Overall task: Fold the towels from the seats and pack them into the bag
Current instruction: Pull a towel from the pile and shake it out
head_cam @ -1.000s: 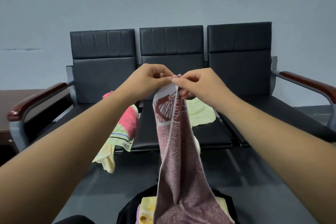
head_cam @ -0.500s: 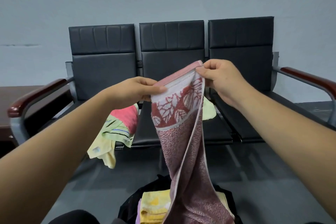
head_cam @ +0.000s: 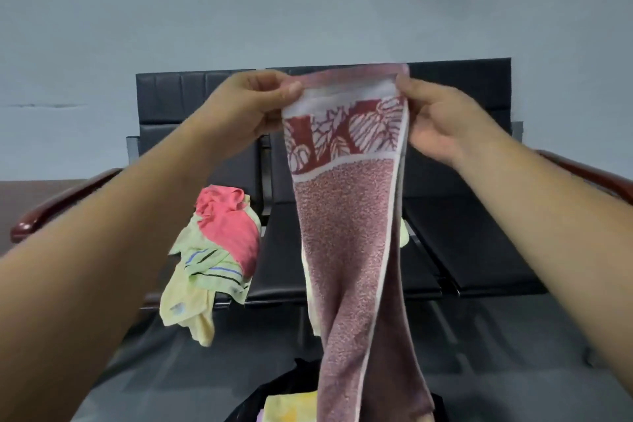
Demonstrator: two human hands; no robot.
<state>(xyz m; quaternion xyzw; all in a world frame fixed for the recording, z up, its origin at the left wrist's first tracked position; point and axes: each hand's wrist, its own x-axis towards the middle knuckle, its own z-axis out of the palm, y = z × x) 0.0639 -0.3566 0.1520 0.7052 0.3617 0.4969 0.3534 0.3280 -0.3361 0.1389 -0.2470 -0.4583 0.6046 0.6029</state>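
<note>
Grey-blue wall (head_cam: 308, 10) is filling the background, with a three-seat black bench (head_cam: 472, 243) standing against it. Far left, a dark red armrest (head_cam: 68, 202) is curving forward.

Left seat is carrying a loose pile: pink towel (head_cam: 229, 233) on top, green striped towel (head_cam: 212, 267) under it, pale yellow towel (head_cam: 185, 308) drooping over the front edge toward the grey floor (head_cam: 513, 370).

Left hand (head_cam: 246, 106) is pinching the top-left corner of the maroon towel (head_cam: 346, 250), thumb on the near face, other fingers curled.

Maroon towel is hanging in the air in front of the middle seat. Its long axis is running vertical. Short top edge is stretching roughly level between the hands, right end slightly higher. Leaf-pattern band is sitting at the top, facing the camera. Cloth is narrowing and twisting on the way down.

Tail is dropping to the black bag (head_cam: 284, 387) on the floor, bottom centre. Bag is sitting open: lilac sliver (head_cam: 261, 416) at left, folded yellow towel (head_cam: 291, 408) beside it, tail covering the right part. Can't tell whether the tail is touching the contents.

Yellow-green towel (head_cam: 405, 236) is peeking out behind the hanging cloth's right edge, on the middle seat.

Right hand (head_cam: 442, 123) is gripping the top-right corner, thumb up at the edge, other fingers going behind the cloth.

Far right, a second armrest (head_cam: 589, 175) is angling in, same dark red.
</note>
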